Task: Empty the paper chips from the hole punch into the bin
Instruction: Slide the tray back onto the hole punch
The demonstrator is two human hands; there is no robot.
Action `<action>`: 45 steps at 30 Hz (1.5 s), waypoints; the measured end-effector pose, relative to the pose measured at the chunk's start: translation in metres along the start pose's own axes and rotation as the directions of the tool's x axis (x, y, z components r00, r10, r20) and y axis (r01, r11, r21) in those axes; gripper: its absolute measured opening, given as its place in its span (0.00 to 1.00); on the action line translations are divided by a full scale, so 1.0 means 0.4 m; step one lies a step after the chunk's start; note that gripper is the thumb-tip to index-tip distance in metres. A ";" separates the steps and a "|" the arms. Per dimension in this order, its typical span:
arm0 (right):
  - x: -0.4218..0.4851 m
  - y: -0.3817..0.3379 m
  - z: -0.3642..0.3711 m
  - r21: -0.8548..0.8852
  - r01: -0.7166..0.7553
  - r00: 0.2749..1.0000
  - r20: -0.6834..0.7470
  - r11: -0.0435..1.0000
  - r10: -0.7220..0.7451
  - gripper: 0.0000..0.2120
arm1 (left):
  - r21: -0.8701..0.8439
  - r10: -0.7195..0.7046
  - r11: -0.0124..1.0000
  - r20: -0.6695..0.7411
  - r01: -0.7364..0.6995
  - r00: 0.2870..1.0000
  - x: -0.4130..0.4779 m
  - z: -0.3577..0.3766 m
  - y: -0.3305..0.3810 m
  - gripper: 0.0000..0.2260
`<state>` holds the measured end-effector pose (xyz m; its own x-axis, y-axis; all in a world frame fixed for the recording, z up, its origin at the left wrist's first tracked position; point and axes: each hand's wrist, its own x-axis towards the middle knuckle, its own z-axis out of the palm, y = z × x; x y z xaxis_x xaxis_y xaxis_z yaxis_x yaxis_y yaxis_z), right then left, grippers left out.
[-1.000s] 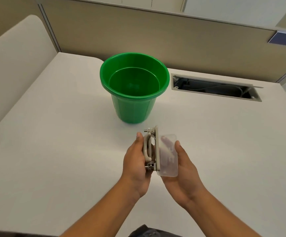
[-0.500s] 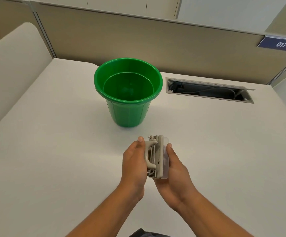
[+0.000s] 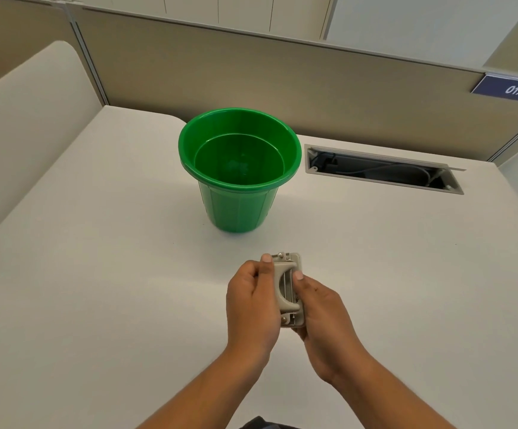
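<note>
Head view: both hands, left [image 3: 251, 308] and right [image 3: 322, 320], clasp the punch [image 3: 288, 289] over a white desk [image 3: 96, 289], near the green bin [image 3: 239, 168], beside a cable slot [image 3: 381, 171], beige partitions [image 3: 282, 85] behind.

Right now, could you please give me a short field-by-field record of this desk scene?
Hole punch: held in both hands, near the desk's front
Left hand: grips its left side
Right hand: grips its right side
Bin: green, upright, behind the hands, apart from them
Desk: white
Cable slot: open, right of bin
</note>
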<state>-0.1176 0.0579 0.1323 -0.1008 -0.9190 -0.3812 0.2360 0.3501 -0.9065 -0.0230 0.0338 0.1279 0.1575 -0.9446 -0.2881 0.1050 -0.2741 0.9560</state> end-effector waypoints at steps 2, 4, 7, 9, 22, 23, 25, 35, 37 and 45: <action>0.002 -0.007 -0.008 -0.030 0.032 0.999 -0.022 0.999 -0.032 0.16 | -0.043 -0.034 0.998 0.040 0.036 0.999 0.004 -0.012 0.002 0.16; 0.005 -0.011 -0.017 -0.040 0.036 0.998 -0.050 0.999 -0.038 0.15 | -0.017 -0.037 0.999 0.056 0.038 0.998 0.013 -0.027 -0.001 0.15; 0.007 -0.010 -0.026 -0.067 0.025 0.995 -0.097 0.997 -0.032 0.12 | 0.058 -0.080 0.996 0.100 0.075 0.992 0.030 -0.048 -0.008 0.11; 0.009 -0.009 -0.028 -0.072 0.016 0.994 -0.107 0.997 -0.024 0.11 | 0.056 -0.135 0.990 0.141 0.128 0.981 0.041 -0.056 -0.013 0.06; 0.021 -0.012 -0.036 -0.120 0.019 0.993 -0.112 0.993 -0.032 0.10 | 0.043 -0.142 0.990 0.274 0.135 0.951 0.048 -0.067 -0.017 0.04; 0.021 -0.013 -0.037 -0.129 0.020 0.993 -0.110 0.991 -0.035 0.10 | 0.049 -0.139 0.990 0.273 0.130 0.952 0.046 -0.066 -0.019 0.04; 0.019 -0.016 -0.041 -0.128 0.014 0.996 -0.089 0.992 -0.025 0.10 | 0.059 -0.131 0.991 0.280 0.119 0.951 0.045 -0.065 -0.024 0.04; 0.028 -0.057 -0.094 0.094 -0.163 0.970 0.199 0.982 0.142 0.13 | 0.111 -0.119 0.991 0.548 0.070 0.828 0.072 -0.103 0.021 0.08; 0.026 -0.059 -0.097 0.154 -0.185 0.965 0.216 0.971 0.149 0.10 | 0.107 -0.105 0.993 0.564 0.054 0.819 0.070 -0.107 0.032 0.09; 0.018 -0.037 -0.101 0.128 -0.148 0.983 0.132 0.981 0.131 0.10 | 0.169 -0.121 0.984 0.408 0.055 0.905 0.072 -0.101 0.022 0.02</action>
<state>-0.1610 0.0535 0.1355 0.0598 -0.8811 -0.4692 0.3703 0.4561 -0.8092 0.0220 0.0115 0.1256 -0.2705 -0.8956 -0.3532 -0.0539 -0.3522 0.9344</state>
